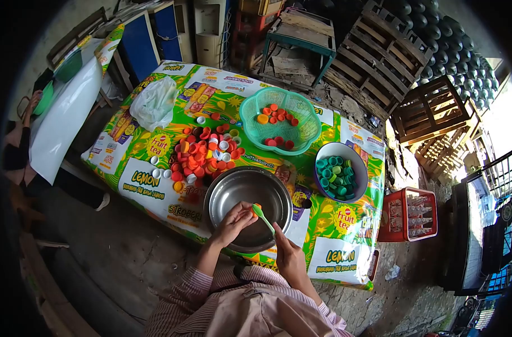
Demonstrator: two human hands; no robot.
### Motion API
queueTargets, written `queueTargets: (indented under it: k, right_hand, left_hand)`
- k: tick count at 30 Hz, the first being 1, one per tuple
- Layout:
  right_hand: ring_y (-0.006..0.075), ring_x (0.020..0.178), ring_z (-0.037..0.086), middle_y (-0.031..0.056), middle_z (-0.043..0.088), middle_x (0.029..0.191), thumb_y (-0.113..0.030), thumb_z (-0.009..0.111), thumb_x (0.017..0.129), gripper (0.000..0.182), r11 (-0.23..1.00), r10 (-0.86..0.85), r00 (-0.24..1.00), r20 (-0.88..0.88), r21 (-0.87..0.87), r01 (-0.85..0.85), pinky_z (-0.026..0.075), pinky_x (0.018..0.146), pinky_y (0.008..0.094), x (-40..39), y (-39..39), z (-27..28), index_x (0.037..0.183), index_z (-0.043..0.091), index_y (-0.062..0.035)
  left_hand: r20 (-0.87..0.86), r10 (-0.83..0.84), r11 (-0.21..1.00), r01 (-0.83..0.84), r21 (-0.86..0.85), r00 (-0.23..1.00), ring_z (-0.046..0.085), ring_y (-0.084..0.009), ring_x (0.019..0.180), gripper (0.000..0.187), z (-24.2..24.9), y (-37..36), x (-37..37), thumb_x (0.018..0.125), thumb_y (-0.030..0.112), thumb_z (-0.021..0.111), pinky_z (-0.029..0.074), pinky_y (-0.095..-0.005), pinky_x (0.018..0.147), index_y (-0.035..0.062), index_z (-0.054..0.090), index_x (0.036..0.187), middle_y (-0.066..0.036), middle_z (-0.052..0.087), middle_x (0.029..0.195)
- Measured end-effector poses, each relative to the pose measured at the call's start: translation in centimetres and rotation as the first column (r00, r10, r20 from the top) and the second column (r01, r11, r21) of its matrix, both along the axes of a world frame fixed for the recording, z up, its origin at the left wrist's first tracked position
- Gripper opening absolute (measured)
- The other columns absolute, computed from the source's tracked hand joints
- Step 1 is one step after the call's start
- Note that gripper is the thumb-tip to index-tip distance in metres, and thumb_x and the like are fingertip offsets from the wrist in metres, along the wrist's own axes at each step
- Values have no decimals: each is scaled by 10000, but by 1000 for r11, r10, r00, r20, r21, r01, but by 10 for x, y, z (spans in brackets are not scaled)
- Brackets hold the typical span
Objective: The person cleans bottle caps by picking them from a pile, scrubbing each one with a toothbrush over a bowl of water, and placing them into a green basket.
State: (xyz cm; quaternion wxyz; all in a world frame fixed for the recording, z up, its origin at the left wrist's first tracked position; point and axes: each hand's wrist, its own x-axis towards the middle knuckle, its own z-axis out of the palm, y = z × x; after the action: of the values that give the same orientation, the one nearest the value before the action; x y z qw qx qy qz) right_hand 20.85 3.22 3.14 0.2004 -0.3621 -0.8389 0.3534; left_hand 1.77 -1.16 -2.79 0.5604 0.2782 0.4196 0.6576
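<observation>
Over a steel bowl (215,194), my right hand (290,259) is closed around the lower end of a slim light-green tool (264,218), whose exact kind I cannot make out. My left hand (233,226) is at the tool's upper end with its fingers pinched together. A small green and orange bit shows at those fingertips, too small to name. Beyond the bowl lies a loose pile of bottle caps (195,158), mostly red, with some white and orange ones.
A mint-green plastic basket (250,133) holds several red and orange caps. On the right stands a bowl (361,170) of green caps. A clear plastic bag (155,104) lies at the back left. A red crate (398,216) of bottles stands beyond the table's right edge.
</observation>
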Motion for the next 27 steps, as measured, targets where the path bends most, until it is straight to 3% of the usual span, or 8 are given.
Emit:
queueTargets:
  k: [2, 3, 9, 15, 17, 19, 24, 27]
  right_hand:
    - [364, 701, 631, 259, 612, 812, 0, 460, 873, 446, 998, -53, 999, 2, -43, 53, 474, 584, 381, 3, 8, -2, 1303, 441, -115]
    - [362, 711, 634, 260, 613, 820, 0, 464, 872, 449, 991, -101, 995, 2, -84, 101, 476, 589, 377, 4, 12, -3, 1305, 439, -115]
    - [397, 672, 599, 241, 606, 805, -41, 478, 870, 479, 998, -8, 996, -87, -62, 2, 455, 562, 445, 6, 6, -6, 1327, 406, -164]
    - [397, 656, 595, 257, 591, 746, -37, 479, 874, 473, 992, -77, 984, -162, -111, 59, 442, 543, 436, 7, 10, -10, 1327, 406, -153]
    - [395, 683, 606, 266, 598, 771, -24, 476, 872, 475, 983, -89, 994, -66, -169, 77, 454, 557, 423, 9, 11, -7, 1327, 403, -139]
    - [393, 691, 612, 273, 596, 773, -23, 464, 879, 470, 989, 0, 981, -194, -146, -29, 459, 564, 417, 8, 5, -6, 1331, 396, -130]
    - [407, 703, 603, 278, 582, 753, -12, 456, 879, 477, 966, -84, 983, -163, -256, 40, 469, 572, 368, 5, 7, -11, 1337, 385, -128]
    - [402, 678, 604, 270, 580, 729, 0, 454, 870, 489, 984, -27, 972, -233, -177, -15, 463, 561, 362, 3, 7, -11, 1337, 387, -127]
  left_hand:
    - [-447, 68, 997, -47, 58, 892, 530, -143, 1058, 209, -1, 3, 2, 959, 119, 404, 428, -286, 941, 19, 477, 1127, -56, 526, 1102]
    - [-445, 68, 997, -49, 54, 893, 530, -143, 1058, 209, 1, 4, 3, 959, 119, 404, 428, -286, 941, 19, 477, 1127, -56, 526, 1102]
    - [105, 18, 999, -21, 27, 994, 504, -163, 1099, 256, 13, 3, 9, 951, 113, 408, 432, -328, 958, 24, 446, 1188, -81, 498, 1164]
    - [-3, 53, 998, -53, -32, 999, 561, -168, 1017, 261, 13, 3, 12, 932, 110, 456, 466, -299, 889, 36, 461, 1182, -92, 553, 1114]
    - [94, 91, 992, -82, -92, 991, 575, -139, 973, 297, 13, 1, 12, 925, 127, 488, 484, -266, 814, 44, 457, 1209, -66, 573, 1084]
    - [159, 100, 991, -83, -109, 982, 575, -136, 962, 303, 3, 2, 11, 921, 124, 496, 482, -263, 808, 53, 461, 1214, -62, 575, 1081]
    - [465, 99, 993, -60, -98, 880, 573, -144, 962, 316, 8, 5, 12, 899, 88, 519, 482, -286, 829, 102, 491, 1213, -47, 572, 1068]
    - [574, 96, 993, -38, -112, 814, 570, -147, 967, 330, 8, 6, 11, 894, 68, 516, 479, -292, 844, 109, 486, 1220, -39, 568, 1060]
